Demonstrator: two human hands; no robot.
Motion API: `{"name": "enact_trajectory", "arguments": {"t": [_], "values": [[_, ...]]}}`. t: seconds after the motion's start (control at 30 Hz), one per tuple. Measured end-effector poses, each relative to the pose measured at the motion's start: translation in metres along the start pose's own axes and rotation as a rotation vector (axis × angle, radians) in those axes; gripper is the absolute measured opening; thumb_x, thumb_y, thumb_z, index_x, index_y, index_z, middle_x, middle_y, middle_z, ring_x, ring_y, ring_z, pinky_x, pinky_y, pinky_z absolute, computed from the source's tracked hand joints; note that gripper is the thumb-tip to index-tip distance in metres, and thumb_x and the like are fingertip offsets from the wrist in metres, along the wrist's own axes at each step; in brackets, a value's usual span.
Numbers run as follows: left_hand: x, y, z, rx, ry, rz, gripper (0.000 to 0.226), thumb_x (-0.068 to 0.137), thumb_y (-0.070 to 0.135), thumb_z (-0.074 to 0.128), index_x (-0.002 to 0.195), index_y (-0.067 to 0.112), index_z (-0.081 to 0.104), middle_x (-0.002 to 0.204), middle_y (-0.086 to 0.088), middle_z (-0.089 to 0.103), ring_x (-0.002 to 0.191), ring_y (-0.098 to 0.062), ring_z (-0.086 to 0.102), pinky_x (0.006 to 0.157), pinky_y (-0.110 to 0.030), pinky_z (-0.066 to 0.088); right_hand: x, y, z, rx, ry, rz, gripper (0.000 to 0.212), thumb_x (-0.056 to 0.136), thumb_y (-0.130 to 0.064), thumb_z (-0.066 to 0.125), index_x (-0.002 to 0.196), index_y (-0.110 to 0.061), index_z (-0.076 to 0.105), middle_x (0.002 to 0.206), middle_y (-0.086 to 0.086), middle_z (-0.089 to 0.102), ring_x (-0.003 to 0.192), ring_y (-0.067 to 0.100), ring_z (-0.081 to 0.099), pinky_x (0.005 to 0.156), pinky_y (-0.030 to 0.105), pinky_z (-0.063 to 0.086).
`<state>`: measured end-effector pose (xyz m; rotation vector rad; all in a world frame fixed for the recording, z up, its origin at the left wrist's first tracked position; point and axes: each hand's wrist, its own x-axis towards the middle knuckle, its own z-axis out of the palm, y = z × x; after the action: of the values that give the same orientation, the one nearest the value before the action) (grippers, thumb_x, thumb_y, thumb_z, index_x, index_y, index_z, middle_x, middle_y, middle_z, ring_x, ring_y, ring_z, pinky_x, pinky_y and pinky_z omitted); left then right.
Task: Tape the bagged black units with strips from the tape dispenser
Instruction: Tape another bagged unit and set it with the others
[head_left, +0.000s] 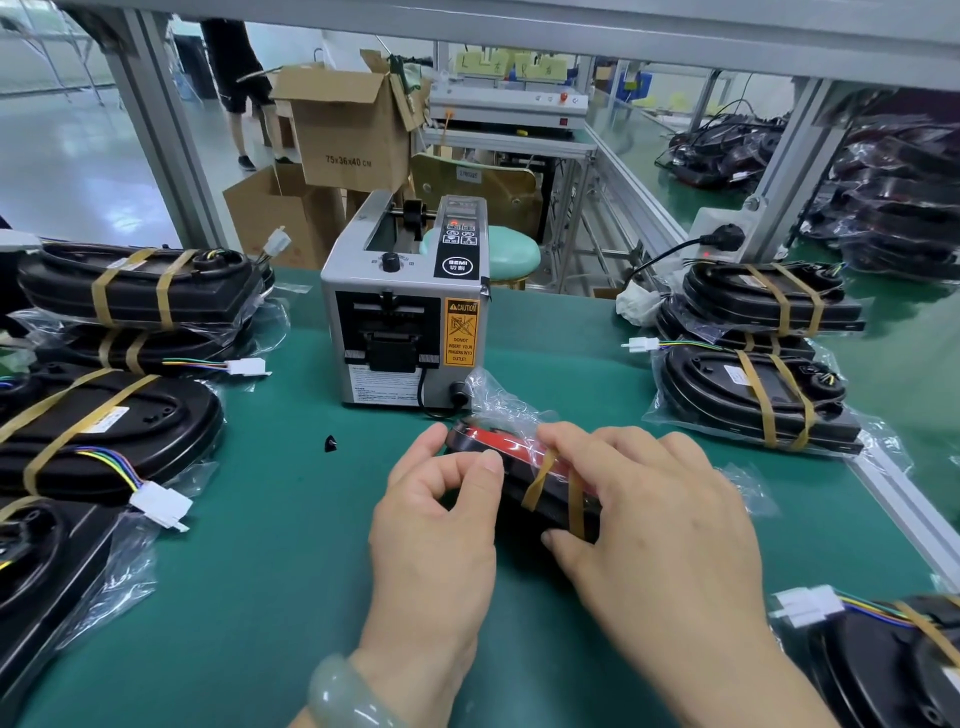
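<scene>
Stacks of taped, plastic-bagged black units (140, 291) flank the grey tape dispenser (405, 322) on the green surface (291, 519). At near centre, the left hand (441, 499) and right hand (649, 499) grip a red-faced unit (483, 436) already wearing two brown tape strips (540, 480), so this one seems nearly finished.

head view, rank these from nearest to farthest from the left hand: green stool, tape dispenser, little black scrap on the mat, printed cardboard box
1. black scrap, on the mat just left of the left hand
2. tape dispenser, straight ahead on the mat
3. green stool, behind the dispenser
4. cardboard box, farthest back, stacked on others
</scene>
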<state>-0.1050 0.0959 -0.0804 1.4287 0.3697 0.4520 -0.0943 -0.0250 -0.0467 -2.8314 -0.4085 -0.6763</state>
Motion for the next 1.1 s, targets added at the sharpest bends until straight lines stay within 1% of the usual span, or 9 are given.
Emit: {"name": "enact_trajectory", "arguments": {"t": [0.3,0.47,0.53,0.67,0.77,0.83,0.9,0.97,1.1], "values": [[0.001,-0.006,0.004,0.009,0.054,-0.010,0.019,0.081,0.021,0.069,0.062,0.018,0.073,0.119,0.018,0.058,0.116,0.024,0.040,0.093,-0.013,0.032,0.000,-0.001,-0.001,-0.008,0.001,-0.004,0.079,0.028,-0.034,0.095,0.103,-0.036,0.069,0.082,-0.012,0.066,0.067,0.023,0.054,0.055,0.029,0.038],[0.002,-0.007,0.006,0.005,0.109,-0.055,0.011,0.079,0.019,0.073,0.070,0.024,0.070,0.125,0.011,0.060,0.117,0.005,0.049,0.109,-0.035,0.035,0.000,-0.002,0.000,-0.018,0.007,-0.018,0.078,0.028,-0.033,0.095,0.102,-0.035,0.070,0.080,-0.012,0.065,0.066,0.024,0.054,0.054,0.028,0.037],[0.004,-0.005,0.005,-0.058,0.121,-0.087,0.018,0.077,0.018,0.077,0.085,0.028,0.064,0.120,0.006,0.062,0.110,-0.005,0.056,0.100,-0.030,0.043,0.000,-0.002,0.000,-0.013,0.010,-0.021,0.078,0.028,-0.032,0.095,0.102,-0.034,0.070,0.080,-0.012,0.066,0.066,0.024,0.054,0.054,0.028,0.038],[0.007,-0.004,0.001,-0.028,0.020,-0.128,0.057,0.053,0.039,0.083,0.102,0.036,0.055,0.108,0.006,0.064,0.100,-0.004,0.059,0.076,-0.014,0.042,0.000,-0.001,0.000,-0.004,0.005,-0.029,0.077,0.029,-0.030,0.094,0.102,-0.035,0.069,0.080,-0.013,0.066,0.065,0.024,0.053,0.054,0.028,0.039],[0.017,0.002,-0.007,-0.023,-0.109,-0.194,0.073,0.050,0.029,0.093,0.112,0.039,0.054,0.111,0.012,0.061,0.089,0.000,0.061,0.067,-0.008,0.043,0.000,0.001,-0.001,0.004,-0.003,-0.048,0.077,0.031,-0.031,0.094,0.104,-0.035,0.069,0.080,-0.013,0.065,0.066,0.023,0.053,0.053,0.030,0.042],[0.029,0.012,-0.014,0.009,-0.244,-0.256,0.084,0.040,0.034,0.087,0.118,0.035,0.057,0.114,0.015,0.061,0.079,0.007,0.063,0.065,-0.013,0.042,0.001,0.002,-0.002,0.012,-0.013,-0.052,0.077,0.032,-0.032,0.093,0.105,-0.037,0.068,0.079,-0.014,0.065,0.066,0.022,0.052,0.053,0.030,0.043],[0.040,0.022,-0.020,0.080,-0.342,-0.306,0.086,0.032,0.040,0.079,0.115,0.033,0.061,0.116,0.011,0.063,0.087,0.002,0.062,0.066,-0.018,0.035,0.001,0.002,-0.002,0.017,-0.018,-0.053,0.077,0.032,-0.033,0.093,0.104,-0.038,0.068,0.079,-0.015,0.064,0.066,0.021,0.052,0.053,0.029,0.043],[0.047,0.025,-0.023,0.102,-0.383,-0.354,0.073,0.040,0.039,0.078,0.111,0.034,0.064,0.111,0.012,0.065,0.086,-0.004,0.057,0.067,-0.024,0.031,0.001,0.002,-0.002,0.017,-0.015,-0.049,0.075,0.032,-0.033,0.093,0.103,-0.037,0.068,0.078,-0.014,0.064,0.065,0.022,0.052,0.053,0.029,0.042],[0.050,0.024,-0.030,0.063,-0.425,-0.403,0.031,0.086,0.025,0.064,0.116,0.035,0.065,0.074,0.021,0.065,0.069,-0.004,0.051,0.067,-0.029,0.032,0.002,0.002,-0.002,0.034,-0.007,-0.029,0.074,0.032,-0.032,0.094,0.102,-0.037,0.068,0.078,-0.014,0.064,0.065,0.022,0.052,0.053,0.030,0.044]]}}
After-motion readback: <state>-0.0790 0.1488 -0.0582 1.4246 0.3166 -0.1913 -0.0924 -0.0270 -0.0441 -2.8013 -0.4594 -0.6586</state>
